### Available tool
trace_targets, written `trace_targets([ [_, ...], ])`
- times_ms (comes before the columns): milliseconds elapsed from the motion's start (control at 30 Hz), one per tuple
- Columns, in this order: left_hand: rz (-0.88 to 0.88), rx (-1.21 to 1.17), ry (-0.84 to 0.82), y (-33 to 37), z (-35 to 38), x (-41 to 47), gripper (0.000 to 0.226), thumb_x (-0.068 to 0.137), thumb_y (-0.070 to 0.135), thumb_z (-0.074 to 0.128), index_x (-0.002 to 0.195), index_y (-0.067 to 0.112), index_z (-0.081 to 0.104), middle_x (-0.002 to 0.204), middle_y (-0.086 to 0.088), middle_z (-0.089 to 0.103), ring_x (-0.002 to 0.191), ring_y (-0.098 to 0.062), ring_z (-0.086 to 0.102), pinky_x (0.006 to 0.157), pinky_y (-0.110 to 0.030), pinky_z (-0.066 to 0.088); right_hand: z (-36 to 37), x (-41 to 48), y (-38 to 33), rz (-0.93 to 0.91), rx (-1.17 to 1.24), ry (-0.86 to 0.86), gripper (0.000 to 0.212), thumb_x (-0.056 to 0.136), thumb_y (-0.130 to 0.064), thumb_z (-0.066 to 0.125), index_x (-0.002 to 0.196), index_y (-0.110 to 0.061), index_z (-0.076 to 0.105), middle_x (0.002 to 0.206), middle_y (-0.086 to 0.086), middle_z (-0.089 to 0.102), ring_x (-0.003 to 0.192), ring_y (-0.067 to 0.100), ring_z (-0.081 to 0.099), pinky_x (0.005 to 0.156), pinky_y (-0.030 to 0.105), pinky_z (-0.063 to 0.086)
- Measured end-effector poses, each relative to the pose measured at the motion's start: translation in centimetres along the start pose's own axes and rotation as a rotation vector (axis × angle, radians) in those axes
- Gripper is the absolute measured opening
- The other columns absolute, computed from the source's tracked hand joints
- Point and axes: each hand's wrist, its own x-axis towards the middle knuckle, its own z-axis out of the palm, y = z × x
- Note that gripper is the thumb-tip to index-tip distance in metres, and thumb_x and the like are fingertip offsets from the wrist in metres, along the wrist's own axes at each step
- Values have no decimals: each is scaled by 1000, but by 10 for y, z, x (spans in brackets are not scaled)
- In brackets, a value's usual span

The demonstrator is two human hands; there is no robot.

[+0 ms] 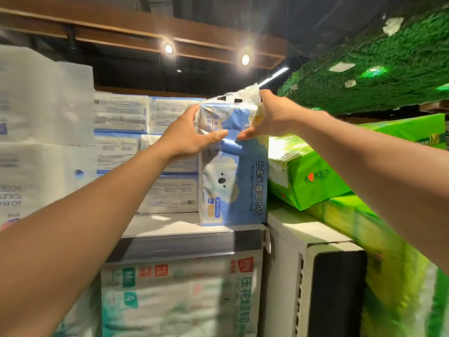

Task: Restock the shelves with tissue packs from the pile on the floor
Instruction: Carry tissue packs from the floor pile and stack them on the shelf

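Blue tissue pack [234, 188], fingers [215, 137] gripping top

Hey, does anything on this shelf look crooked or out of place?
The green tissue pack right of the blue koala tissue pack lies tilted, resting on another slanted green pack instead of sitting flat. The koala pack itself stands upright at the shelf edge, gripped by the left hand and right hand.

The blue-and-white koala tissue pack [233, 171] stands upright at the right end of the shelf [170, 227], near its front edge. My left grip [192, 135] and right grip [269, 117] clasp its upper part.
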Motion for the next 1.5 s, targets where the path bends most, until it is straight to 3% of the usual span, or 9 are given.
trace_targets([
  [100, 12, 161, 14, 9, -9, -11, 107, 77, 57, 78, 159, 24, 17, 158, -2, 38, 141, -24, 41, 105, -30, 36, -3, -6, 3, -13, -19, 14, 130, 61, -63, 86, 155, -7, 17, 150, 24, 43, 132, 40, 47, 95, 39, 42],
  [233, 23, 247, -8, 16, -23, -31, 116, 74, 57, 79, 160, 25, 8, 164, -5, 28, 146, -28, 34, 111, -37, 35, -9, -37, -2, -72, -48, 52, 138, 62, -66, 84, 161, -11, 6, 163, 19, 25, 147, 37, 32, 118, 46, 33],
  [433, 104, 270, -50, 30, -22, -72, 114, 73, 57, 79, 160, 26, 12, 163, -3, 28, 143, -25, 37, 111, -37, 36, -15, -104, 1, -154, -5, 114, 126, 60, -66, 82, 159, -15, 24, 162, 10, 32, 148, 27, 31, 120, 36, 26],
  [633, 202, 300, -171, 70, -8, -132, 110, 65, 74, 67, 155, 25, 29, 158, -1, 38, 142, -23, 40, 113, -34, 33, -34, -212, 29, -140, -16, 121, 112, 61, -77, 59, 152, -13, 41, 156, 9, 42, 144, 25, 39, 117, 28, 26],
  [967, 533, -27, -401, 273, 127, -264, 102, 65, 83, 51, 148, 25, 41, 149, 1, 50, 129, -15, 52, 99, -32, 46, -133, -483, 159, 264, -135, -78, 92, 78, -75, 48, 148, -16, 47, 151, 7, 49, 137, 25, 46, 109, 33, 36],
  [1167, 700, -180, -600, 433, 262, -357, 101, 72, 87, 51, 150, 24, 40, 152, -1, 46, 134, -22, 48, 112, -36, 37, -231, -662, 239, 599, -291, -184, 95, 77, -87, 43, 140, -17, 55, 142, 6, 57, 129, 25, 53, 104, 35, 43],
  [1267, 789, -254, -692, 510, 331, -411, 89, 77, 70, 58, 150, 23, 39, 154, -2, 43, 137, -21, 43, 108, -23, 28, -280, -753, 280, 760, -362, -203, 71, 88, -65, 60, 137, -13, 58, 139, 10, 59, 126, 29, 54, 100, 36, 43],
  [1333, 853, -322, -754, 557, 376, -449, 86, 78, 67, 57, 148, 19, 43, 152, -5, 46, 137, -22, 43, 102, -17, 25, -302, -812, 302, 898, -399, -184, 78, 86, -70, 57, 141, -15, 54, 144, 11, 55, 131, 29, 51, 103, 34, 40],
  [1500, 1076, -382, -903, 666, 505, -534, 104, 77, 93, 26, 142, 14, 50, 143, -11, 52, 132, -30, 49, 113, -41, 38, -333, -957, 374, 1192, -554, -165, 100, 74, -91, 34, 135, -16, 58, 134, 13, 57, 127, 33, 51, 105, 43, 44],
])
